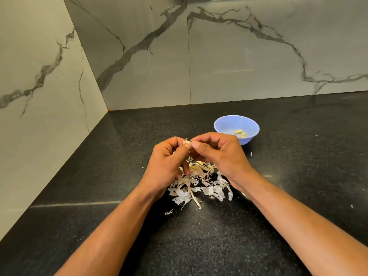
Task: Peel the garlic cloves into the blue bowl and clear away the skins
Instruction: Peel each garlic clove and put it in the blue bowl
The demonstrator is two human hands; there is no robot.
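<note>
A garlic clove with white papery skin is pinched between both my hands above the black counter. My left hand grips it from the left, and my right hand pinches it from the right with thumb and forefinger. Below the hands lies a pile of garlic skins with what looks like the root end of a bulb among them. The blue bowl stands behind and to the right of my hands, with two peeled cloves inside.
The black speckled counter meets marble-patterned walls at the back and left, forming a corner. Small skin scraps lie apart from the pile, one near the bowl and one toward me.
</note>
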